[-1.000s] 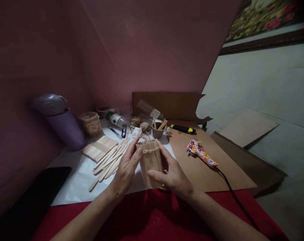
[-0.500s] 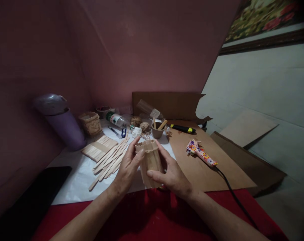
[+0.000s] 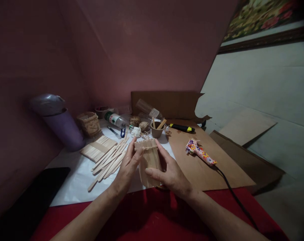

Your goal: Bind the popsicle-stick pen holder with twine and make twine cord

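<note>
Both hands were on the piece here: the left hand [image 3: 125,167] cupped one side of the stick-covered holder [image 3: 149,164], thumb up by its scalloped rim, while the right hand [image 3: 173,175] gripped the other side, thumb pressed across the front. The holder was right in the middle, between the two palms, over the near edge of the white sheet [image 3: 66,187] on the red worktop [image 3: 146,217]; whether its base touched down, the view could not tell.

Over on the left, loose wooden sticks [image 3: 110,160] lay fanned beside a banded stick bundle [image 3: 99,148]. Just beyond the holder sat a crumpled white wad [image 3: 136,131], and near that a small brown cup [image 3: 157,132] with sticks standing in it. Out to the right, the flower-patterned glue gun [image 3: 200,152] lay on its side on the flat cardboard [image 3: 224,174], cord [image 3: 235,197] trailing toward the near edge, with a black-and-yellow tool [image 3: 182,128] behind it!
</note>
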{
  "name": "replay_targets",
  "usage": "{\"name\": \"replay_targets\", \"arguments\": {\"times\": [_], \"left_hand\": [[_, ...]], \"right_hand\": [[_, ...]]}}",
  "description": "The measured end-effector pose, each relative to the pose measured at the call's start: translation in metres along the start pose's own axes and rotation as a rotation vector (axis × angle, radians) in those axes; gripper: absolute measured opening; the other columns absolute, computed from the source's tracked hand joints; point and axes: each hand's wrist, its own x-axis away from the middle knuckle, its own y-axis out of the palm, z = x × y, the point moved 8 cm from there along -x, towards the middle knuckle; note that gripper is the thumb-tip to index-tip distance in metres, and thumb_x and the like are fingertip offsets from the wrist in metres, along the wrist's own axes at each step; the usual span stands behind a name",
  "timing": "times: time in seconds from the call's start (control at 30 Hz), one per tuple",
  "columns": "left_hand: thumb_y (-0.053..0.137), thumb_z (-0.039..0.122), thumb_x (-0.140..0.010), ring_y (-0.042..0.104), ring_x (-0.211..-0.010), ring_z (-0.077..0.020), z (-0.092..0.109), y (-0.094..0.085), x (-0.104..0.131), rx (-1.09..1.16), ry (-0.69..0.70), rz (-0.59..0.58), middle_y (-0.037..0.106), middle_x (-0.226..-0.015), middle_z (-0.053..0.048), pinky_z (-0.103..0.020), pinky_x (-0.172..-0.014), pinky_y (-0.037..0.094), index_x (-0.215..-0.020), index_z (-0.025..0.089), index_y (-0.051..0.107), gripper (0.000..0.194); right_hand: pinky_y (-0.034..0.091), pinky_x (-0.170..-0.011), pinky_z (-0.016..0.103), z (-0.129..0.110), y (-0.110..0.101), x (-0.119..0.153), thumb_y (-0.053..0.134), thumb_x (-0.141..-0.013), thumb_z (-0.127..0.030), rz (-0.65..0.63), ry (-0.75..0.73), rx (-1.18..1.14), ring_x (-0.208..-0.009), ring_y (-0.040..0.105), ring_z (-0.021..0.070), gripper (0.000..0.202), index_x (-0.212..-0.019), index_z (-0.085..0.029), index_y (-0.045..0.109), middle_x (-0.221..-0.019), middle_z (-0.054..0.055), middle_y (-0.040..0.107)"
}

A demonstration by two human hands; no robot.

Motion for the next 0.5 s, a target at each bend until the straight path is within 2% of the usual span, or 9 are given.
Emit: {"name": "replay_targets", "arguments": {"times": [0.1,0.2,0.33,0.5], "left_hand": [[0.057,0.038,-0.083,0.046,-0.123,-0.0283,-0.003,0.013,0.002,0.141,-0.079,-0.097,0.051,-0.135,-0.010,-0.039,-0.099,0.040,-0.136,0.023,0.039,0.058],[0.058,0.034,-0.083,0.052,-0.117,-0.0287,-0.003,0.023,0.004,0.226,-0.121,-0.164,0.056,-0.129,-0.010,-0.038,-0.093,0.045,-0.128,0.022,0.048,0.048],[0.058,0.031,-0.083,0.053,-0.115,-0.0261,-0.003,0.021,0.003,0.298,-0.163,-0.136,0.055,-0.130,-0.009,-0.035,-0.092,0.045,-0.129,0.023,0.046,0.048],[0.059,0.029,-0.083,0.058,-0.108,-0.0251,-0.001,0.021,0.003,0.428,-0.229,-0.095,0.060,-0.123,-0.010,-0.036,-0.089,0.047,-0.125,0.019,0.050,0.044]], "right_hand": [[0.040,-0.102,0.044,0.004,-0.003,-0.002,0.066,-0.076,-0.041,0.018,-0.003,-0.034,-0.128,0.043,0.0247,0.088,-0.146,-0.027,0.015,-0.145,0.008,0.038],[0.039,-0.103,0.043,0.010,-0.009,-0.004,0.056,-0.084,-0.044,0.074,0.024,-0.040,-0.129,0.042,0.0236,0.072,-0.145,-0.027,0.021,-0.145,0.006,0.038],[0.035,-0.106,0.044,0.013,-0.018,-0.005,0.043,-0.090,-0.047,0.157,0.050,0.020,-0.132,0.037,0.0236,0.055,-0.140,-0.026,0.034,-0.144,0.004,0.039],[0.037,-0.106,0.040,0.006,-0.021,-0.004,0.048,-0.089,-0.045,0.199,-0.026,0.102,-0.130,0.041,0.0229,0.051,-0.136,-0.024,0.043,-0.141,0.005,0.044]]}}
